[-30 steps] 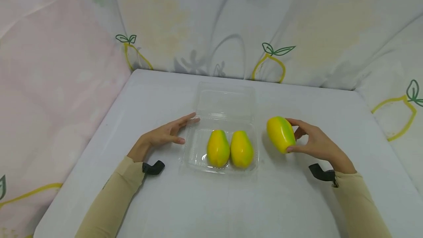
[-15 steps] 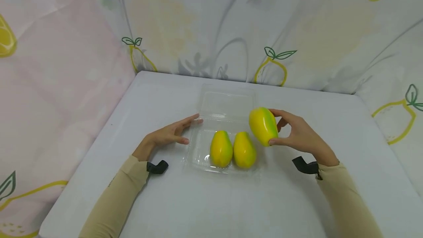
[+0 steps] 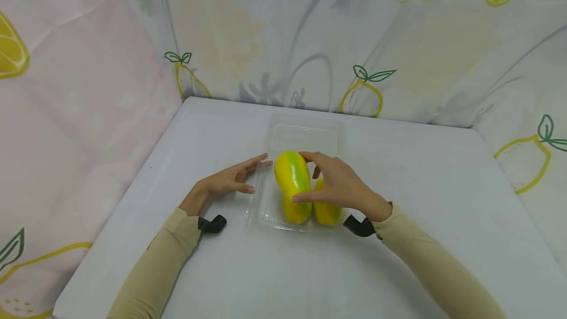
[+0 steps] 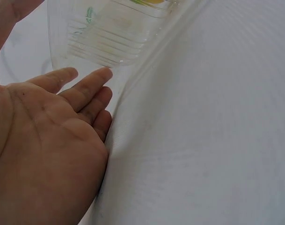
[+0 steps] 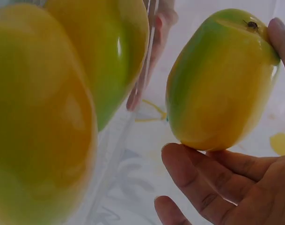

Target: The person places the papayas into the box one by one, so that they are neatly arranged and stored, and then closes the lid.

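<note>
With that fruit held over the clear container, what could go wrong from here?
The held fruit looks glossy and is pinched between thumb and fingertips in the right hand's grip, so it might slip.
In the head view it overlaps the left fruit, so lowering it straight down could knock that one.
The clear container isn't gripped by the open left hand beside it, so a bump might slide it.

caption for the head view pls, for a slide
Right grip holds a yellow-green oval fruit over an open, rectangular, clear plastic container with two more inside.
</note>
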A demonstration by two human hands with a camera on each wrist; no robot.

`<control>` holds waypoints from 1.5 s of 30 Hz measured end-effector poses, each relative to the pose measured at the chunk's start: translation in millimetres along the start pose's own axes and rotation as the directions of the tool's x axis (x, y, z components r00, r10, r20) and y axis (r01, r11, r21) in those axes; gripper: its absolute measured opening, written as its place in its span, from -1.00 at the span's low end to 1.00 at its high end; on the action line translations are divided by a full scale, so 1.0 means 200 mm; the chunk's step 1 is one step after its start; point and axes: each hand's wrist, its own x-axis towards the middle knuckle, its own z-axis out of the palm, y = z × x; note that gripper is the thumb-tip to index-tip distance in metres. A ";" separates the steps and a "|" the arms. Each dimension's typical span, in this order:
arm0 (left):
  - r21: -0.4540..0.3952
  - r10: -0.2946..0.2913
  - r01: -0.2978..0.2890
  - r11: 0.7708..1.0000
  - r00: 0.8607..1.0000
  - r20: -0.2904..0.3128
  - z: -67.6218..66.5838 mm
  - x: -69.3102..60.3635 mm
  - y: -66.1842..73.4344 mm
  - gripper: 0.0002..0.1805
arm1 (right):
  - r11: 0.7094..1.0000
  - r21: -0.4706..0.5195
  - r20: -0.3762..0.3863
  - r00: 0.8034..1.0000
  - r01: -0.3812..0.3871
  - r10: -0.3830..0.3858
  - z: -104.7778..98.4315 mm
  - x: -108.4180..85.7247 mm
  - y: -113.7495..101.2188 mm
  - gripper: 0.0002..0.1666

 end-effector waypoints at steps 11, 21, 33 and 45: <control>0.000 0.014 -0.014 1.000 1.000 0.005 -0.01 0.00 -0.02 0.02 | 0.988 -0.148 -0.002 0.999 -0.049 0.049 0.23 0.09 -0.14 0.11; 0.025 0.017 -0.017 1.000 1.000 0.004 -0.01 0.00 -0.01 0.00 | 0.948 -0.256 0.027 0.978 -0.192 0.205 0.28 0.14 -0.21 0.05; 0.015 0.034 -0.035 0.999 0.999 0.011 -0.01 0.00 -0.02 0.01 | 0.880 -0.406 0.044 0.957 -0.244 0.286 0.31 0.21 -0.23 0.27; 0.034 0.032 -0.033 0.999 0.999 0.014 -0.02 0.01 -0.03 -0.02 | 0.878 -0.379 0.090 0.933 -0.291 0.348 0.31 0.23 -0.18 0.32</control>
